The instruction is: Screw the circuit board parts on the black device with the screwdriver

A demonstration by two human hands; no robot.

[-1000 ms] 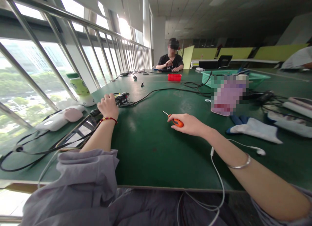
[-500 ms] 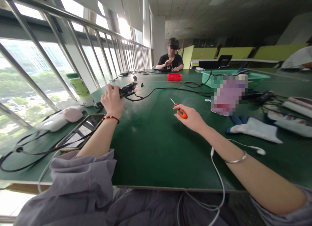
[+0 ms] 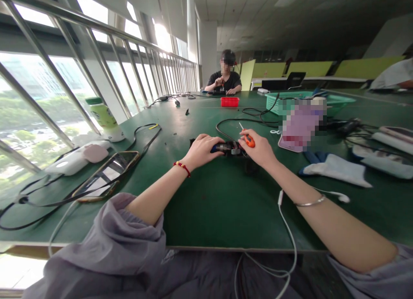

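Note:
My left hand (image 3: pixel 203 152) is wrapped over a black device with exposed inner parts and a cable (image 3: pixel 232 148), low over the green table (image 3: pixel 200 213). Its fingers hide the device's left part. An orange-handled screwdriver (image 3: pixel 249 140) sits in my right hand (image 3: pixel 258 149), its thin shaft pointing up and away. The fingertips of my right hand are at the right end of the device, near the cable; whether they grip it too, I cannot tell.
On the left lie a phone (image 3: pixel 108 176), a white gadget (image 3: pixel 77 157), a black strap (image 3: pixel 146 145) and a green-capped bottle (image 3: pixel 105 120). A red box (image 3: pixel 229 102), a green basket (image 3: pixel 272 105), gloves (image 3: pixel 338 169) and white earphones (image 3: pixel 344 198) are ahead and right. A person (image 3: pixel 226 77) sits opposite.
My left hand has brought the black device rightward and nearer, in front of me. My right hand, still holding the screwdriver, has shifted slightly right and now meets the device's end.

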